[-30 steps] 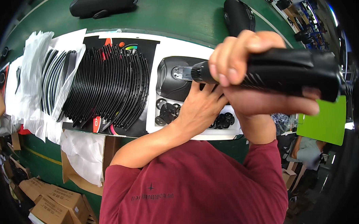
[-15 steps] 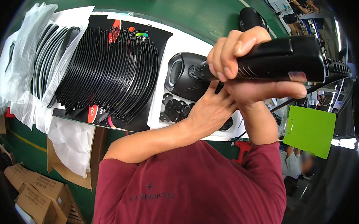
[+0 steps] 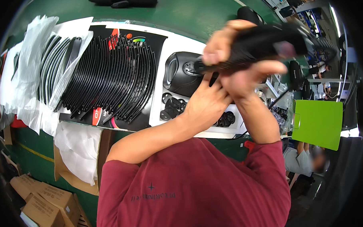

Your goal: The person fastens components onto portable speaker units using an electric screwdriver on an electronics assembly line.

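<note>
My right hand (image 3: 223, 50) is wrapped round a black corded power tool (image 3: 263, 44), which looks like an electric screwdriver. Hand and tool are smeared by motion. The tool's nose points left, at a round recess in a black plastic housing (image 3: 180, 83) with a rounded end; I cannot tell whether they touch. Against the housing's near right side lies my left hand (image 3: 209, 102), fingers stretched out and partly apart beneath the tool. My right hand hides some of those fingertips. Small round black parts (image 3: 172, 108) lie beside the housing, and more black parts (image 3: 226, 119) sit by my left wrist.
Many curved black strips (image 3: 112, 76) lie in a row on the table's left, beside others in white foam wrap (image 3: 30, 74). An open carton (image 3: 100, 156) stands below the near edge. Cardboard boxes (image 3: 46, 202) are at lower left, a green board (image 3: 318, 124) at right. People work beyond.
The tool and my right hand have shifted left and up, with the tool's rear swinging upward. My left hand stays by the housing. The whole view has turned slightly.
</note>
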`<state>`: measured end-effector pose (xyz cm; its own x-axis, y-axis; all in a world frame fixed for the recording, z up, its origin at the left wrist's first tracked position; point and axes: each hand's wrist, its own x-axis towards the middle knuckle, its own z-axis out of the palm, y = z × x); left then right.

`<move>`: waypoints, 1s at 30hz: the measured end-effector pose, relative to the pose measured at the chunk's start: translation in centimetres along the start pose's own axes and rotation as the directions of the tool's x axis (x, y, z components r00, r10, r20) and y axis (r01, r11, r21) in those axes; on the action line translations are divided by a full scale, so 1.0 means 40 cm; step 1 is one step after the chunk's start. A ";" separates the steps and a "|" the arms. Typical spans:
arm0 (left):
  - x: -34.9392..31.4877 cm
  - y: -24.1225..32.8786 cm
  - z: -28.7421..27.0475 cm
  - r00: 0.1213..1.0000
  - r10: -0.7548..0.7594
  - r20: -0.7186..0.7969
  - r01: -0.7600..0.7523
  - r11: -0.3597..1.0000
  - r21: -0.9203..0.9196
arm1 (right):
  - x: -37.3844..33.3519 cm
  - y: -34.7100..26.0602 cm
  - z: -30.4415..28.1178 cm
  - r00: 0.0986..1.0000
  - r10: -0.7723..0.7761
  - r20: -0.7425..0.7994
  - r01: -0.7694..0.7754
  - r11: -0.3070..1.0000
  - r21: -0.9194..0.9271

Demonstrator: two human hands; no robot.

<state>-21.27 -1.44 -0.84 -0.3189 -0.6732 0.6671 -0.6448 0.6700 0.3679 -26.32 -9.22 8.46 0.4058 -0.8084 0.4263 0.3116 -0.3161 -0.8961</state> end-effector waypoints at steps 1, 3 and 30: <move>0.009 0.002 -0.010 0.997 -0.004 0.071 0.004 1.000 0.002 | -0.011 -0.026 -0.054 0.974 -0.228 0.005 0.228 0.972 0.060; 0.047 -0.022 -0.029 0.994 0.012 0.109 -0.018 0.999 0.050 | -0.051 -0.175 -0.104 0.907 -0.381 -0.178 0.410 0.897 0.168; 0.674 -0.665 0.285 0.707 -0.702 -0.081 0.706 0.708 0.025 | -0.907 0.044 -0.878 0.239 -0.228 -0.944 -0.896 0.324 -0.305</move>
<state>-20.63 -40.97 0.00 0.2833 -0.9215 0.2655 -0.6988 -0.0088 0.7152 -70.68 2.12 -12.94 -0.7850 -0.5899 0.1893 -0.5246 0.4703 -0.7097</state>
